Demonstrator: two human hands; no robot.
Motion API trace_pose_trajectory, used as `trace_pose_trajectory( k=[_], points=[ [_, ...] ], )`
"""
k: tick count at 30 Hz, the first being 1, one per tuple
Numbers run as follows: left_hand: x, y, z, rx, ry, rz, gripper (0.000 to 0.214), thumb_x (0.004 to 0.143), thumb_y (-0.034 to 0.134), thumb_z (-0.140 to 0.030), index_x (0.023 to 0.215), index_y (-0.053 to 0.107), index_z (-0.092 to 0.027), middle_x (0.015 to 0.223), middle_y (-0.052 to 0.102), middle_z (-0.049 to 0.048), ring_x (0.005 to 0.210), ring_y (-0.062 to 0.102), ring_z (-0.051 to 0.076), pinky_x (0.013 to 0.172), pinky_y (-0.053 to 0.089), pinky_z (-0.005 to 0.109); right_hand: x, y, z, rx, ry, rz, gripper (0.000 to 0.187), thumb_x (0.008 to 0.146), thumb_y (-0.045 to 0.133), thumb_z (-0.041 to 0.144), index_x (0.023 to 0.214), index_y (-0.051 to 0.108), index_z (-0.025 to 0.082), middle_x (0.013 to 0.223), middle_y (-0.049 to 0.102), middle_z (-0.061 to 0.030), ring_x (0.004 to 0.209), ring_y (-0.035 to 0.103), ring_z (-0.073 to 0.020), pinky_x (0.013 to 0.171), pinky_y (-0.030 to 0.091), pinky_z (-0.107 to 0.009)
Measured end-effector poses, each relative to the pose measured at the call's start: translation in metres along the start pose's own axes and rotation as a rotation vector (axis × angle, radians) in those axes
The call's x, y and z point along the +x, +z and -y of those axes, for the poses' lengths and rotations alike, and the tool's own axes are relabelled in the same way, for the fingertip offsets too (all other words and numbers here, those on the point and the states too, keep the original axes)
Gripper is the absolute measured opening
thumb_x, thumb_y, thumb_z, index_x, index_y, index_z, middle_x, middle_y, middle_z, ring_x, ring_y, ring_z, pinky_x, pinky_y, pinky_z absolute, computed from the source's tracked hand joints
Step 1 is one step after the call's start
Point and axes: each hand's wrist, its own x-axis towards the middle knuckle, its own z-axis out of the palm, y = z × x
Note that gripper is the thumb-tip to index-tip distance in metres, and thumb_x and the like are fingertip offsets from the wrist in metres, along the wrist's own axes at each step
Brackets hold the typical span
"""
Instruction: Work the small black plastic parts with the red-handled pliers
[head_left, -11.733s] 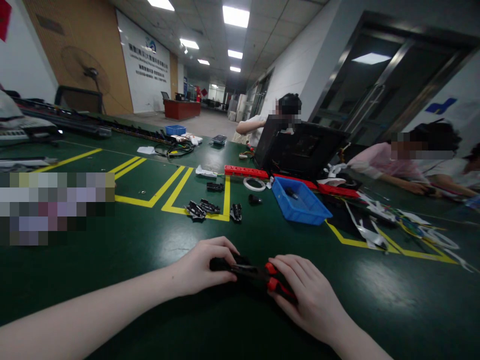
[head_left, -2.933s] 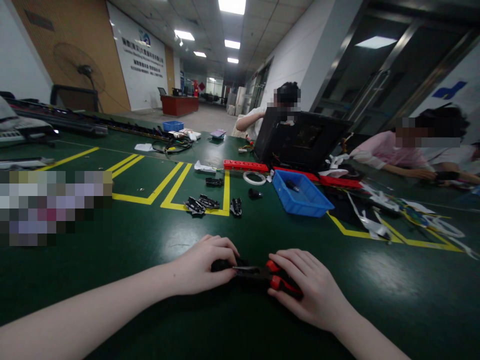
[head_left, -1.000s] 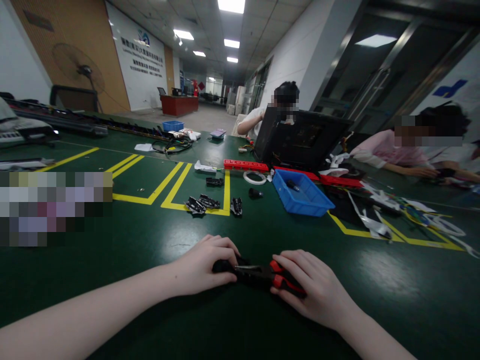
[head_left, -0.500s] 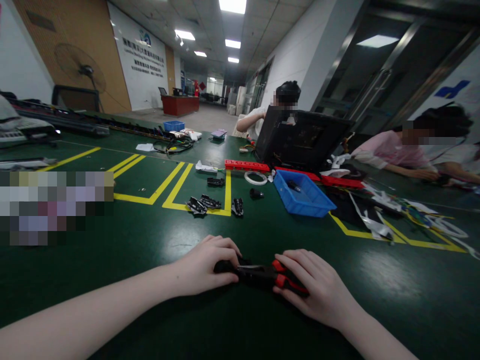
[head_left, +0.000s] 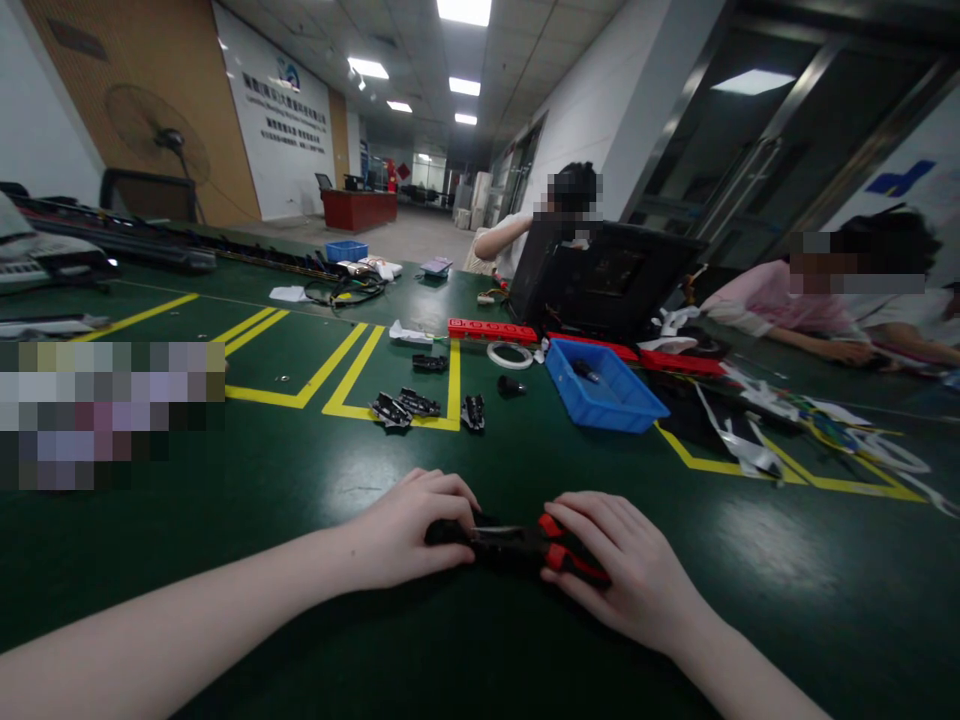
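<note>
My left hand (head_left: 405, 530) is closed over a small black part (head_left: 444, 531) that rests on the green table (head_left: 225, 500). My right hand (head_left: 634, 575) is wrapped round the red and black handles of a pair of pliers (head_left: 532, 548). The pliers' dark jaws point left and meet the black part between my two hands. Both hands rest low on the table near its front edge.
Several small black parts (head_left: 420, 408) lie on the yellow floor-style lines ahead. A blue bin (head_left: 604, 395), a white tape ring (head_left: 509, 355), a red strip (head_left: 491, 330) and an open black case (head_left: 600, 285) stand beyond. Other people sit at the far right side.
Hardly anything differs. My hands stay on the black part and the pliers; the right hand has shifted very slightly on the handles.
</note>
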Motion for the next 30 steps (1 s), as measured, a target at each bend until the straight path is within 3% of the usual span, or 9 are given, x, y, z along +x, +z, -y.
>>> trace_pose_trajectory(
  k=[30],
  points=[
    [0.0014, 0.0007, 0.0021, -0.036, -0.009, 0.000, 0.008, 0.085, 0.072, -0.022, 0.092, 0.069, -0.022, 0.115, 0.065, 0.0016, 0.105, 0.060, 0.023, 0.097, 0.040, 0.042, 0.0006, 0.0027, 0.0086, 0.094, 0.059, 0.081, 0.039, 0.086, 0.066, 0.037, 0.117, 0.059, 0.015, 0.104, 0.068, -0.0122, 0.089, 0.065, -0.0224, 0.076, 0.055, -0.036]
  ],
)
